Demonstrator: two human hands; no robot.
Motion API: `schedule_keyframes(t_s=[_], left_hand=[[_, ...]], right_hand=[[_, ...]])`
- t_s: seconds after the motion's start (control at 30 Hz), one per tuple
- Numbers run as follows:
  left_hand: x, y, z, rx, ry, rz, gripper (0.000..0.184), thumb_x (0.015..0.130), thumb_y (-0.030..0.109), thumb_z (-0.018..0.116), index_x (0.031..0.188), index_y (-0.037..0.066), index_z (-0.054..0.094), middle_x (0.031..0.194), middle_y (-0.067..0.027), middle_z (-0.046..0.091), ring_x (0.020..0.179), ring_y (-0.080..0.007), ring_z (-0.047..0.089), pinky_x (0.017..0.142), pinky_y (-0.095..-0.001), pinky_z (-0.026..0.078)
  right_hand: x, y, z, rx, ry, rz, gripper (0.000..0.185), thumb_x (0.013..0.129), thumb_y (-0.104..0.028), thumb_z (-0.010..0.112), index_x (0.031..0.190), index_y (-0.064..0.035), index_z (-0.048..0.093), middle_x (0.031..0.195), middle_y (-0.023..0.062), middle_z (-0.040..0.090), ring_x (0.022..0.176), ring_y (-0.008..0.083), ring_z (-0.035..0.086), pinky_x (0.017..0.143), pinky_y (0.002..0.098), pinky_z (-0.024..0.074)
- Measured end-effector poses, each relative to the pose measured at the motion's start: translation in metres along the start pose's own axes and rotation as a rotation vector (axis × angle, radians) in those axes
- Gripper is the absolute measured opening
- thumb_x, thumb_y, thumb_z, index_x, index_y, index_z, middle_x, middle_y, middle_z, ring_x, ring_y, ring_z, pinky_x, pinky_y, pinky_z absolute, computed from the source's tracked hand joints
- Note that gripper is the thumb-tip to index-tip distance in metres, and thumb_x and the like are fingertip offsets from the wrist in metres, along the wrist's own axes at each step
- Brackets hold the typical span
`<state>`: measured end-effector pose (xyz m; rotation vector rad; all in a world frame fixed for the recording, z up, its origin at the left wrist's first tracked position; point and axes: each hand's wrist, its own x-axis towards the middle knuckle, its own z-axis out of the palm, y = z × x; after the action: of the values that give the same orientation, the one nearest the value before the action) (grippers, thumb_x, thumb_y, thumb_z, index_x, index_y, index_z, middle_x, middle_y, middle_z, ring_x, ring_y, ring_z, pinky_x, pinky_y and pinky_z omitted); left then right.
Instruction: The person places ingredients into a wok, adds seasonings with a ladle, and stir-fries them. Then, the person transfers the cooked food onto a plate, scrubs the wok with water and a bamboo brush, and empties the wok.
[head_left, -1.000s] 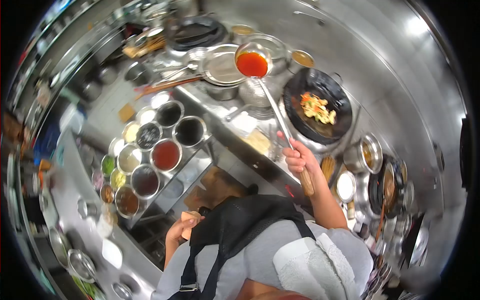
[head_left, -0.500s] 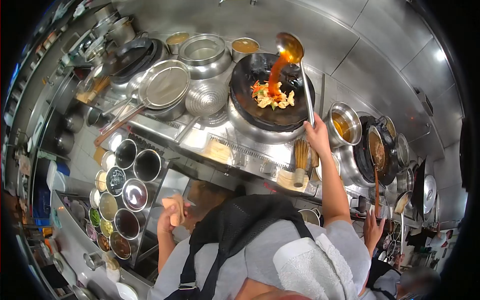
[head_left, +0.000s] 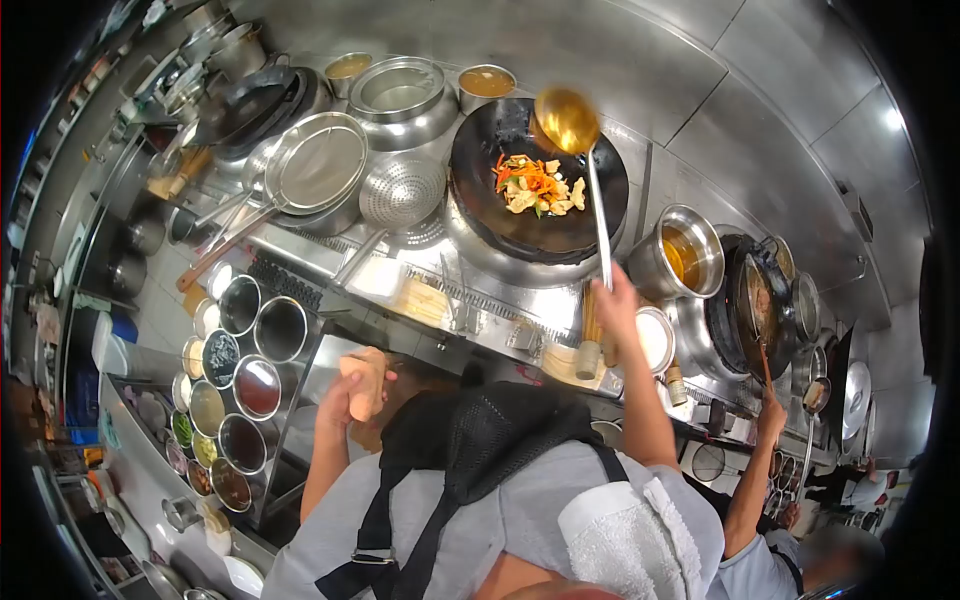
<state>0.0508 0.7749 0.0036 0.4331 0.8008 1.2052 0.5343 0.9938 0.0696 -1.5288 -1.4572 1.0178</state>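
The right hand's (head_left: 616, 298) fingers wrap the ladle's (head_left: 600, 215) handle, its bowl above the wok's (head_left: 480, 140) one-o'clock side; the left hand's (head_left: 362, 388) fingers grip a tan cloth (head_left: 368, 383). Food (head_left: 538, 188) lies in the wok. Around the wok, a skimmer (head_left: 403, 190) lies at nine o'clock, a pot (head_left: 650, 268) of amber liquid (head_left: 681, 255) at four and a brush (head_left: 590, 345) between five and six.

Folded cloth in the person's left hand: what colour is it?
Pale orange; the folded cloth in the left hand shows best in the head view.
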Motion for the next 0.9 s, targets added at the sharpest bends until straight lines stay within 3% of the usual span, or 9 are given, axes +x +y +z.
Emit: schedule_keyframes(t_s=[0.03,0.1,0.2,0.33,0.47,0.63,0.77,0.83,0.9], left_hand=[[-0.007,-0.003,-0.005,-0.009,0.005,0.009,0.078,0.083,0.040,0.079,0.142,0.001,0.045,0.115,-0.0281,0.067,0.082,-0.0330,0.071,0.067,-0.0393,0.061],[-0.021,0.000,-0.019,-0.061,-0.010,-0.064,0.077,0.083,0.040,0.078,0.141,0.001,0.045,0.116,-0.0283,0.067,0.082,-0.0328,0.071,0.068,-0.0403,0.061],[-0.057,0.000,-0.038,-0.086,0.034,-0.069,0.076,0.083,0.038,0.079,0.140,0.001,0.045,0.116,-0.0284,0.066,0.083,-0.0326,0.070,0.071,-0.0406,0.061],[-0.105,0.000,-0.052,-0.064,0.096,-0.032,0.075,0.081,0.035,0.081,0.138,0.001,0.046,0.117,-0.0276,0.066,0.086,-0.0319,0.070,0.074,-0.0401,0.061],[-0.148,-0.001,-0.069,-0.069,0.154,-0.009,0.075,0.081,0.033,0.082,0.138,0.000,0.045,0.119,-0.0268,0.066,0.088,-0.0310,0.070,0.077,-0.0398,0.061],[-0.177,-0.013,-0.103,-0.148,0.166,0.009,0.077,0.081,0.033,0.082,0.137,-0.003,0.045,0.118,-0.0265,0.067,0.087,-0.0311,0.071,0.074,-0.0417,0.062],[-0.177,-0.014,-0.108,-0.086,0.232,-0.016,0.076,0.081,0.034,0.083,0.136,-0.003,0.046,0.116,-0.0259,0.067,0.083,-0.0313,0.071,0.071,-0.0421,0.062],[-0.169,-0.012,-0.107,-0.066,0.216,-0.049,0.075,0.080,0.034,0.083,0.135,-0.003,0.047,0.113,-0.0243,0.067,0.082,-0.0311,0.071,0.070,-0.0418,0.062],[-0.161,-0.004,-0.091,-0.023,0.260,-0.079,0.074,0.079,0.035,0.084,0.133,-0.002,0.050,0.109,-0.0221,0.068,0.081,-0.0303,0.071,0.069,-0.0410,0.062]], right_hand=[[0.023,0.076,0.014,-0.319,0.199,-0.718,0.048,0.099,-0.012,0.057,0.146,-0.0054,0.048,0.070,-0.0013,0.056,0.046,0.0074,0.048,0.039,0.0251,0.0403],[-0.007,0.065,0.029,0.155,-0.074,0.038,0.047,0.099,-0.012,0.057,0.144,-0.0041,0.048,0.067,-0.0009,0.053,0.045,0.0077,0.048,0.037,0.0272,0.0406],[-0.005,0.055,0.042,0.208,-0.041,0.172,0.042,0.098,-0.014,0.057,0.139,-0.0060,0.052,0.065,-0.0021,0.048,0.043,0.0078,0.045,0.035,0.0273,0.0385],[0.003,0.056,0.052,-0.496,0.188,-0.263,0.048,0.096,-0.019,0.065,0.140,-0.0020,0.056,0.112,0.0283,0.071,0.105,0.0406,0.070,0.094,0.0471,0.0521],[-0.013,-0.011,0.066,-0.627,0.055,0.114,0.053,0.095,-0.017,0.065,0.145,-0.0057,0.053,0.128,0.0298,0.064,0.118,0.0453,0.062,0.100,0.0483,0.0493],[-0.043,-0.059,0.117,-0.605,0.172,-0.577,0.050,0.092,-0.013,0.068,0.140,-0.0080,0.057,0.122,0.0209,0.067,0.109,0.0349,0.066,0.092,0.0461,0.0533],[-0.106,0.009,0.186,-0.135,-0.682,-0.173,0.046,0.103,-0.033,0.060,0.138,-0.0034,0.059,0.099,0.0067,0.072,0.081,0.0170,0.069,0.076,0.0332,0.0558],[-0.127,0.108,0.201,0.048,-1.088,0.388,0.059,0.102,-0.045,0.061,0.145,-0.0053,0.052,0.106,0.0076,0.074,0.082,0.0163,0.071,0.074,0.0321,0.0567],[-0.148,0.242,0.195,0.213,-0.930,0.852,0.059,0.102,-0.048,0.061,0.145,-0.0100,0.051,0.107,0.0080,0.074,0.085,0.0193,0.072,0.076,0.0359,0.0573]])
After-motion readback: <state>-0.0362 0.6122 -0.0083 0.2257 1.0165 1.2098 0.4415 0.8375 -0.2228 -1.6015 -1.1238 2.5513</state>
